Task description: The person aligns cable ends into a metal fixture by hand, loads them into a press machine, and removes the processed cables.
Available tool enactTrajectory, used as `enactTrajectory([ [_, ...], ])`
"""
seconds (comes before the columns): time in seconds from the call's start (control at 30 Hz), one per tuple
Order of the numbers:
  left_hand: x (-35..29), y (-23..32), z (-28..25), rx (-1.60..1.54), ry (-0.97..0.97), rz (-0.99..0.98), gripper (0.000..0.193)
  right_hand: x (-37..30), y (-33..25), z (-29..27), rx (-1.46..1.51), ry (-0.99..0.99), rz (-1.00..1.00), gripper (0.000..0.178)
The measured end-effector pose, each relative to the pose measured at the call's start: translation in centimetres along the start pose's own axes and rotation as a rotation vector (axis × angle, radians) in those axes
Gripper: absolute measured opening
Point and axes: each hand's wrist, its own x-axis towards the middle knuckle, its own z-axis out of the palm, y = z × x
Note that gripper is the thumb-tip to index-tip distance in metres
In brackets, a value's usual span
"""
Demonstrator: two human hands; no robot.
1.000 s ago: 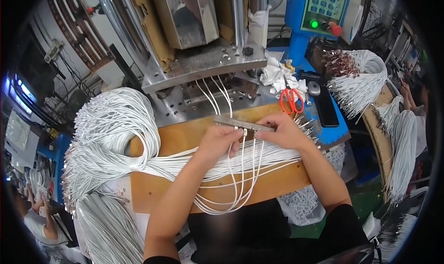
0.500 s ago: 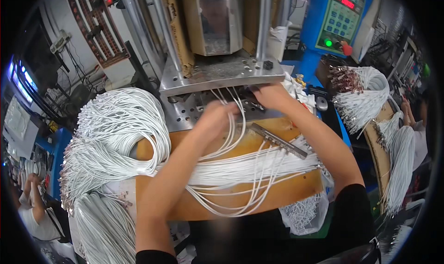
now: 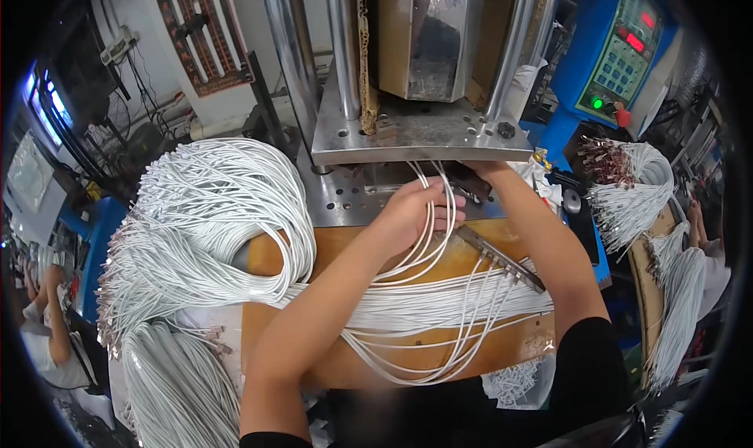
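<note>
My left hand (image 3: 414, 216) is closed around a few white cables (image 3: 430, 227) just in front of the press. Their upper ends run up under the press's thick metal plate (image 3: 423, 154). Beneath the right part of that plate is my right hand (image 3: 488, 170), its fingers hidden by the plate's edge. A slotted metal bar (image 3: 502, 261) lies at a slant on the brown board (image 3: 329, 242), with several white cables looping out of it toward me. Under the bar, a flat bundle of white cables (image 3: 416, 311) stretches across the board.
A large coiled bundle of white cables (image 3: 227, 181) stands at left, another bundle (image 3: 176, 385) below it. A blue control box (image 3: 616, 56) with a lit green button rises at right. Small parts fill a clear bag (image 3: 518, 381) below the board. People work at both sides.
The view has shifted, so the press and board appear farther right. My left hand, blurred before, now shows clearly at the cables. My right hand has gone farther under the plate.
</note>
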Motion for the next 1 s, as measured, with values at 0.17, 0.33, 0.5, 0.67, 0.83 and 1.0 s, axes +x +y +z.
enactTrajectory([
  [0.17, -4.5, -0.9, 2.5, 0.122, -0.098, -0.011, 0.022, -2.6, -5.4, -7.3, 0.503, -0.263, 0.346, 0.04],
  [0.33, -10.7, -1.3, 5.4, 0.35, -0.102, -0.261, 0.026, -6.2, -6.4, -8.0, 0.372, -0.286, 0.34, 0.043],
  [0.5, -19.4, 9.1, 2.7, 0.808, -0.104, -0.141, 0.026, -9.2, -5.0, -10.7, 0.218, -0.274, 0.317, 0.045],
  [0.67, -22.2, 16.0, -11.9, 1.009, 0.914, 0.487, 0.058, -11.8, -5.2, -11.5, 0.06, -0.189, 0.083, 0.039],
  [0.83, -17.3, 9.9, -6.1, 1.569, 0.737, 0.295, 0.044, -14.2, -6.5, -18.7, 0.09, -0.541, 0.152, 0.035],
  [1.0, -11.0, -0.9, 1.2, 1.517, -0.075, 0.737, 0.022, -17.6, -6.4, -20.2, 0.065, -0.861, 0.134, 0.028],
])
